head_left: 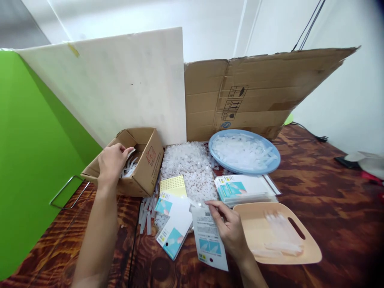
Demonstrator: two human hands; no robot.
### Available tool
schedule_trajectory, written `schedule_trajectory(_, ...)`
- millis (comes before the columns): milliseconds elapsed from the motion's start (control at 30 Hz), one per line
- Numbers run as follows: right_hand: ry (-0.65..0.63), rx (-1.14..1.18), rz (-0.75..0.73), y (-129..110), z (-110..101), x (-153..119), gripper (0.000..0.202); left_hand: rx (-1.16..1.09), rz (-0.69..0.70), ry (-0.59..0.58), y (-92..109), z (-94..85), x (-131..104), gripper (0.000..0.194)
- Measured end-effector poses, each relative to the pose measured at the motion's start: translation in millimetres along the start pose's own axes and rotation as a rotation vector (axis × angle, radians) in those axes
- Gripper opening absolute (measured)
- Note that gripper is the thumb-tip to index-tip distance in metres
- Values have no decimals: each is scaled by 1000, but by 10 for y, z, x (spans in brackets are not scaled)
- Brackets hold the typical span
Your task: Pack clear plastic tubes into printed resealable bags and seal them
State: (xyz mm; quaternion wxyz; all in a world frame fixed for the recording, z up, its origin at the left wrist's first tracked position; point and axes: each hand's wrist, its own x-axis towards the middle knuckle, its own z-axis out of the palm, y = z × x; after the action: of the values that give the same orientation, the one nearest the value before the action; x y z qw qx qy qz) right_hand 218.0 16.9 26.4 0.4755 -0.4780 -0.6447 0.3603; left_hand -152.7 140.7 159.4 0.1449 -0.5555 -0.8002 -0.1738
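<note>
My left hand [112,160] is over the open cardboard box [146,170], finger and thumb closed on a small white strip [130,152]. More white strips [129,167] lie inside that box. My right hand [226,224] pinches the upper edge of a printed packaging card [208,238], which seems to be in a clear bag. The card shows small text and blue pictures, with a dark round spot near its lower end. To its left lie white-and-teal cards [177,228], overlapping a yellow sticker sheet [173,185] covered in small dots.
Many small translucent pieces [189,164] are heaped mid-table. Behind them on the right, a blue tray [274,166] holds translucent strips. A stack of packaged cards [249,188] lies beside a peach board [252,220] with clear pieces. Cardboard [207,96] and white panels [135,88] stand behind.
</note>
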Motion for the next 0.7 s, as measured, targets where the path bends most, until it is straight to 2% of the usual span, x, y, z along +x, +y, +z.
schedule_trajectory(100, 21, 9, 7, 11, -31, -28, 21, 74, 0, -104, -35, 24, 15, 47)
schedule_trajectory(167, 27, 6, 9, 31, -48, -44, 21, 2, 67, -205, -76, 49, 26, 35)
schedule_trajectory(233, 27, -2, 15, 49, -62, -54, 21, -122, 172, -235, -118, 72, 44, 33)
schedule_trajectory(300, 25, -8, 20, 58, -71, -60, 22, -185, 228, -151, -142, 60, 56, 41)
schedule_trajectory(367, 24, -11, 23, 57, -73, -62, 22, -187, 212, -14, -131, -12, 24, 39)
schedule_trajectory(433, 31, -11, 32, 53, -64, -58, 23, -254, 195, 101, -70, -138, -110, 34)
schedule_trajectory(500, 76, -8, 61, 47, -33, -46, 24, -433, 195, 153, 53, -269, -400, 33)
schedule_trajectory(533, 118, -8, 81, 41, -8, -36, 25, -545, 166, 133, 140, -316, -607, 33)
schedule_trajectory(567, 171, -9, 103, 31, 23, -26, 26, -659, 158, 65, 241, -341, -850, 32)
schedule_trajectory(600, 227, -12, 124, 14, 62, -16, 28, -753, 201, -67, 354, -339, -1117, 29)
schedule_trajectory(667, 316, -27, 140, -41, 151, -1, 29, -859, 384, -369, 592, -256, -1660, 28)
schedule_trajectory(700, 332, -33, 124, -79, 198, 1, 29, -882, 468, -476, 707, -181, -1901, 44)
